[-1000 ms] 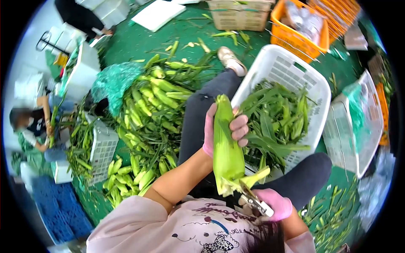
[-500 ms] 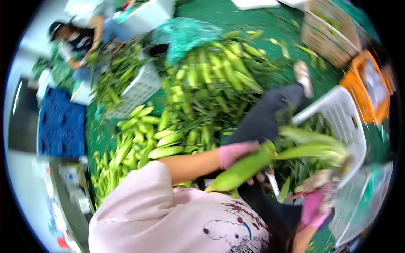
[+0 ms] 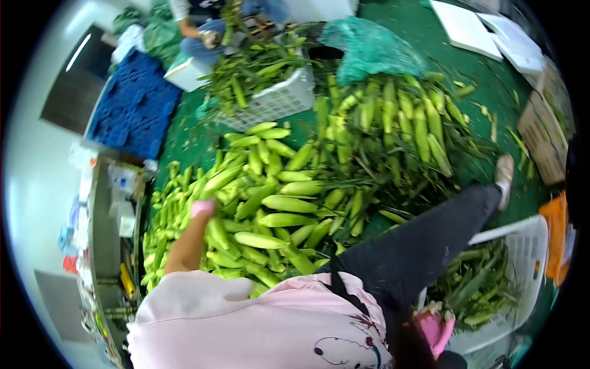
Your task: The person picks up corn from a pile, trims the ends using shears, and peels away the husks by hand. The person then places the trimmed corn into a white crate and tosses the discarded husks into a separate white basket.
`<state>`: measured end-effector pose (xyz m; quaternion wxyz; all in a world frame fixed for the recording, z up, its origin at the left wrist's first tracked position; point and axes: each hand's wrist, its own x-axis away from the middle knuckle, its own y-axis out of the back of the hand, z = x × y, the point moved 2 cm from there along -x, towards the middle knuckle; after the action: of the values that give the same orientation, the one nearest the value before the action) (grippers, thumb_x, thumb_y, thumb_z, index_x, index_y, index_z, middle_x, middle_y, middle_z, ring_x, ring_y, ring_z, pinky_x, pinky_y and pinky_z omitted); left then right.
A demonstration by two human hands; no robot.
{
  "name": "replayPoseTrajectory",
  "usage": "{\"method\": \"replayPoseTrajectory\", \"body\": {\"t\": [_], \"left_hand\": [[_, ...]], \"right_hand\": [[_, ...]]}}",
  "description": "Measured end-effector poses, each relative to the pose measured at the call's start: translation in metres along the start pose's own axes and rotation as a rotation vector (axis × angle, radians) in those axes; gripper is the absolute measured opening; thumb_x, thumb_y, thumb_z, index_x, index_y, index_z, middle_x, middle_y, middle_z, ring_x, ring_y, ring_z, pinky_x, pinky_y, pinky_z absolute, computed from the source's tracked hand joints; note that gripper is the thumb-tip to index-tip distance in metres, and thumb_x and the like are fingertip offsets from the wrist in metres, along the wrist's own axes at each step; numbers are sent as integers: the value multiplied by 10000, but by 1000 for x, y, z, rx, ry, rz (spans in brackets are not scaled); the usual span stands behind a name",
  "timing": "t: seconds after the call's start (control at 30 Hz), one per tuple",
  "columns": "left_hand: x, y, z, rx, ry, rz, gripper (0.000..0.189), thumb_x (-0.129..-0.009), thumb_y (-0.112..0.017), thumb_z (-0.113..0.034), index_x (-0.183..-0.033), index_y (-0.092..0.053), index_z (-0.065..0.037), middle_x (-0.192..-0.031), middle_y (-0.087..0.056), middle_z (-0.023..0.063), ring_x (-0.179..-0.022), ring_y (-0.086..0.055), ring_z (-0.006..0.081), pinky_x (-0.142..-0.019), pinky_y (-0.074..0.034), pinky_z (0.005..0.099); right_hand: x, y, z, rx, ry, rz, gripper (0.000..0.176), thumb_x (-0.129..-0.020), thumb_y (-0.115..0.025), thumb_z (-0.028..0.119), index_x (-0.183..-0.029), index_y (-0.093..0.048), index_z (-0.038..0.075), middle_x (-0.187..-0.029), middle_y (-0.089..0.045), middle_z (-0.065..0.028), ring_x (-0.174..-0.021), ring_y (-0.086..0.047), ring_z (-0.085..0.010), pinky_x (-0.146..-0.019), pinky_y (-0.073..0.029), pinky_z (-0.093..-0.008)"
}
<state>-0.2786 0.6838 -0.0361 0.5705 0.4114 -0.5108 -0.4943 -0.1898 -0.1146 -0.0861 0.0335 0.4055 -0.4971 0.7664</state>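
Observation:
My left hand (image 3: 204,208), in a pink glove, reaches out over a large pile of green corn ears (image 3: 289,204) and is among the ears at its left side. Its fingers are hidden, so whether it holds an ear is not visible. My right hand (image 3: 433,326), gloved in pink with dirty fingertips, is low at the right, beside a white basket (image 3: 530,252) of cut corn leaves (image 3: 476,289). Its fingers look curled; anything inside them is hidden.
More corn ears (image 3: 421,126) lie with leaves beyond my leg (image 3: 424,240). Another white basket (image 3: 276,98) full of stalks stands in front of a seated person (image 3: 203,31). A blue pallet (image 3: 135,104), green netting (image 3: 369,49), a cardboard box (image 3: 544,138) and an orange crate (image 3: 556,230) surround the area.
My left hand has swung left from beside the right basket to the pile. The corn ear it held is no longer distinguishable. My right hand has lowered; its metal tool is out of sight.

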Motion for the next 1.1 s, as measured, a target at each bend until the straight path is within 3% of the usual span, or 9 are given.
{"method": "replayPoseTrajectory", "body": {"t": [0.13, 0.3, 0.5, 0.53, 0.6, 0.8, 0.9, 0.97, 1.1], "left_hand": [[-56, -4, -47, 409, -444, -158, 472, -927, -520, -393, -1029, -728, 18, -1052, -715, 263, -958, -689, 406, -868, -526, 499], [243, -127, -231, 464, -678, 1345, 433, -980, -531, -347, -1356, -602, -144, -1241, -689, 69, -1097, -629, 252, -917, -493, 383], [266, -326, -342, 1082, 507, 1090, 537, -956, -496, -485, -1323, -618, -113, -1333, -642, 93, -1206, -582, 272, -1012, -442, 395], [257, -343, -363, 1600, 1390, 754, 569, -947, -495, -522, -1317, -621, -109, -1343, -637, 92, -1220, -573, 277, -1031, -431, 401], [246, -372, -391, 1865, 1927, 7, 636, -930, -494, -597, -1305, -627, -100, -1362, -625, 90, -1250, -555, 288, -1068, -409, 413], [269, -300, -340, 1031, 35, 671, 727, -885, -683, -421, -1465, -419, -73, -1406, -553, 161, -1265, -538, 334, -1077, -400, 418], [177, -352, -224, 995, -373, 995, 670, -864, -754, -262, -1436, -438, -116, -1278, -627, 151, -1146, -620, 333, -986, -493, 446], [198, -229, -180, 924, 78, 1105, 679, -834, -788, -224, -1415, -454, -112, -1209, -664, 116, -992, -685, 292, -887, -551, 463], [182, -111, -113, -288, -410, 267, 1133, -705, -846, -447, -1569, -206, -90, -1441, -476, 258, -1258, -546, 426, -1058, -463, 474]], "right_hand": [[5, -5, -4, -14, 65, -15, 492, -924, -579, 486, -1200, -607, 80, -1188, -616, -78, -1105, -530, -288, -1055, -363, -447], [14, -11, -9, -15, 170, -85, 481, -910, -629, 489, -1188, -613, 97, -1248, -606, -58, -1141, -512, -283, -1044, -377, -474], [30, -22, -26, -160, 339, -268, 475, -939, -571, 468, -1185, -596, 62, -1171, -626, -87, -1069, -557, -294, -1033, -384, -495], [34, -20, -28, -155, 358, -285, 475, -939, -571, 465, -1190, -593, 61, -1163, -627, -88, -1071, -558, -292, -1031, -384, -492], [31, -16, -30, -150, 406, -297, 476, -940, -570, 457, -1201, -587, 60, -1148, -629, -90, -1077, -558, -290, -1028, -385, -485], [19, -11, -26, -131, 322, -188, 507, -926, -599, 446, -1263, -567, 69, -1228, -616, -87, -1115, -540, -282, -1011, -391, -457], [18, 14, -31, -110, 346, -175, 507, -924, -600, 444, -1280, -565, 86, -1245, -611, -81, -1151, -527, -272, -1028, -384, -481], [13, 18, -30, -113, 302, -140, 518, -927, -601, 447, -1277, -564, 66, -1263, -605, -82, -1177, -522, -263, -1063, -370, -453], [3, -6, -17, -155, 191, -46, 518, -941, -596, 449, -1266, -568, 47, -1272, -603, -84, -1202, -516, -249, -1100, -358, -431]]}}
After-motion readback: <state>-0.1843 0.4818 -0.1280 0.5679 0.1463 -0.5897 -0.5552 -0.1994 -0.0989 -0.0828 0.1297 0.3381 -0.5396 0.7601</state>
